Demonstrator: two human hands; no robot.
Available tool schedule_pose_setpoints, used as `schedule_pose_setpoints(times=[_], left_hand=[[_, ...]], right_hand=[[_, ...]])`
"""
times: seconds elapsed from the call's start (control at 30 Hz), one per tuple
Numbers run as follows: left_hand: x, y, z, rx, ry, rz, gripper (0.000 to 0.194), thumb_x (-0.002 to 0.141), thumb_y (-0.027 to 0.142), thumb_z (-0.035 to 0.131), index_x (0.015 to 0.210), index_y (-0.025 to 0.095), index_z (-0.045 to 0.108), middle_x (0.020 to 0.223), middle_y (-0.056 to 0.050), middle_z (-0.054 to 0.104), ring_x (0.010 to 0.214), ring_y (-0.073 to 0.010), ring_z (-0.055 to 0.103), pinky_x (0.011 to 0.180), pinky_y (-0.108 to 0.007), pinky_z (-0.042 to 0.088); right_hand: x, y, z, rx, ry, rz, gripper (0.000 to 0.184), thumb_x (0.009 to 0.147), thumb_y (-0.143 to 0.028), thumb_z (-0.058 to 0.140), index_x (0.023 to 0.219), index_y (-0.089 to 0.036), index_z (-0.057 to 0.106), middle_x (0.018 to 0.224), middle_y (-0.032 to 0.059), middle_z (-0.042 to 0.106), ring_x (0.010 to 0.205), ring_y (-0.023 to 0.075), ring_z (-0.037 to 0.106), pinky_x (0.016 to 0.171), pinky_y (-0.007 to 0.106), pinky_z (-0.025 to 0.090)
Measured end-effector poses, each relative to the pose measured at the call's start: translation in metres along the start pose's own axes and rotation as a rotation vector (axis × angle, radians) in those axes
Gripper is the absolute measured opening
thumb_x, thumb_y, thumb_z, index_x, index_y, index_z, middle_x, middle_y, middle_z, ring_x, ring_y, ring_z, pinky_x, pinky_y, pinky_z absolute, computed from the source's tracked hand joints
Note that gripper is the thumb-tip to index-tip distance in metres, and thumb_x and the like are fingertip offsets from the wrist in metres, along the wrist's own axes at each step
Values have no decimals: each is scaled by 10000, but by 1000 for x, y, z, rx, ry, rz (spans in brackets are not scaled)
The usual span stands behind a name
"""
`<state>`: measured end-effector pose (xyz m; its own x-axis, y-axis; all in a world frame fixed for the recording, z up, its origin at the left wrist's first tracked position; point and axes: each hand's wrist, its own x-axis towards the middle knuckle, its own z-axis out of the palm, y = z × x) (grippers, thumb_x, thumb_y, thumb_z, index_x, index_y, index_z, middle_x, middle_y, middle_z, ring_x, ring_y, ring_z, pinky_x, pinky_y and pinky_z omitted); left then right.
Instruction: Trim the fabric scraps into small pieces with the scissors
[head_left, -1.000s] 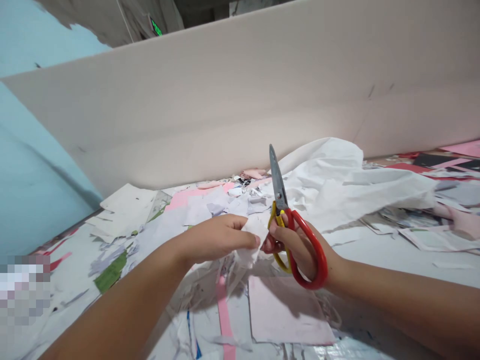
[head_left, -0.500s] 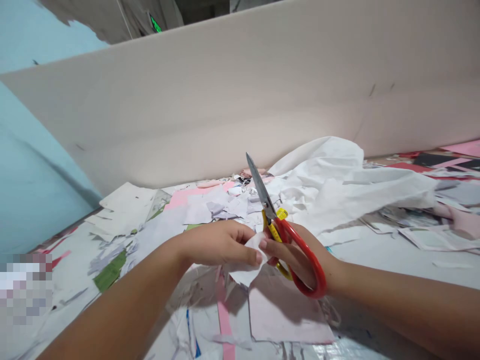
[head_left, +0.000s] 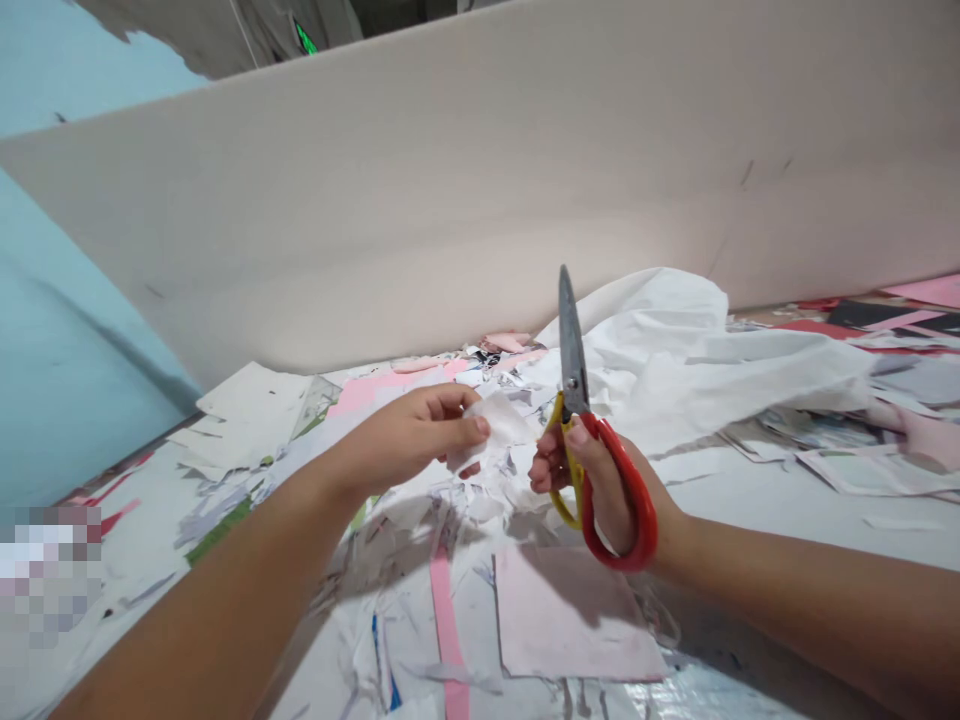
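Observation:
My left hand pinches a small white scrap between thumb and fingers, above the littered table. To its right, my right hand holds scissors with one red handle and one yellow handle. My thumb passes through the red loop and my fingers curl at the yellow one. The blades are together and point up and away from me, apart from the scrap. Below my hands lies a pale pink square sheet, and left of it a narrow pink strip.
A crumpled white sheet lies at the back right against a pale upright panel. White pieces are stacked at the left. Green, red, pink and black scraps are scattered about. A light blue wall stands on the left.
My hands have come apart; the left now holds the white scrap alone, raised slightly. My right hand has turned the scissors more upright, and its fingers have left the scrap.

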<state>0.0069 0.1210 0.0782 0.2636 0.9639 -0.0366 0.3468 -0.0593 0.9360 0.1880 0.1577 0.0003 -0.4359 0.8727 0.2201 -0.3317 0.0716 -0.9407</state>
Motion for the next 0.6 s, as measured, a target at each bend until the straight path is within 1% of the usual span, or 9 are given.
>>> schedule_pose_setpoints(times=[0.07, 0.13, 0.2, 0.27, 0.33, 0.4, 0.47, 0.53, 0.6], left_hand=[[-2, 2, -7, 61, 67, 24, 174, 758, 342, 567, 692, 184, 534, 603, 31, 532, 587, -99, 483, 571, -237, 353], [-4, 3, -10, 94, 111, 40, 193, 742, 354, 582, 663, 180, 550, 630, 15, 558, 597, -104, 474, 570, -240, 347], [-4, 4, -12, 76, 136, 67, 200, 736, 354, 590, 650, 178, 553, 626, 13, 562, 598, -107, 485, 570, -242, 348], [-5, 5, -11, 23, 152, 98, 199, 742, 340, 587, 638, 177, 541, 614, 15, 568, 613, -113, 511, 577, -241, 355], [-5, 7, -11, -20, 190, 111, 181, 746, 323, 590, 649, 178, 539, 615, 19, 582, 615, -114, 531, 567, -237, 360], [-6, 10, -12, -50, 251, 113, 173, 740, 307, 600, 645, 181, 529, 585, 32, 575, 593, -113, 541, 554, -234, 367], [-7, 11, -14, -62, 311, 120, 182, 737, 277, 601, 613, 180, 508, 543, 48, 551, 558, -103, 537, 551, -232, 377], [-7, 12, -16, -64, 339, 124, 172, 736, 243, 593, 605, 181, 501, 528, 55, 541, 531, -93, 525, 545, -229, 383], [-7, 11, -18, -52, 366, 115, 106, 733, 227, 588, 655, 189, 528, 541, 55, 544, 527, -92, 519, 521, -221, 373]], right_hand=[[1, 4, -2, -61, -43, -129, 364, 797, -554, 465, 769, -191, 491, 719, 15, 528, 689, 156, 543, 674, 312, 463], [0, 7, -4, -156, -126, -245, 379, 811, -572, 421, 828, -200, 492, 816, 39, 533, 797, 186, 542, 737, 344, 454], [-3, 7, -4, -255, -207, -270, 392, 821, -577, 391, 904, -206, 490, 928, 65, 527, 894, 211, 520, 786, 374, 434], [-7, 2, -2, -310, -265, -193, 340, 838, -529, 408, 946, -213, 473, 987, 69, 514, 932, 209, 499, 804, 379, 416], [-10, -6, 3, -302, -309, -20, 243, 831, -431, 485, 929, -210, 466, 949, 48, 520, 900, 185, 502, 780, 355, 417], [-11, -11, 7, -206, -341, 188, 203, 753, -309, 599, 872, -194, 481, 880, 22, 531, 823, 154, 515, 724, 312, 426], [-10, -12, 9, -94, -365, 345, 221, 659, -190, 653, 818, -177, 501, 839, 7, 543, 757, 128, 526, 683, 277, 427], [-10, -7, 8, -23, -361, 405, 235, 614, -128, 656, 780, -178, 499, 774, -16, 540, 687, 106, 528, 640, 251, 422], [-9, -2, 6, -9, -317, 393, 233, 630, -144, 656, 746, -194, 461, 669, -53, 485, 582, 81, 484, 564, 223, 398]])
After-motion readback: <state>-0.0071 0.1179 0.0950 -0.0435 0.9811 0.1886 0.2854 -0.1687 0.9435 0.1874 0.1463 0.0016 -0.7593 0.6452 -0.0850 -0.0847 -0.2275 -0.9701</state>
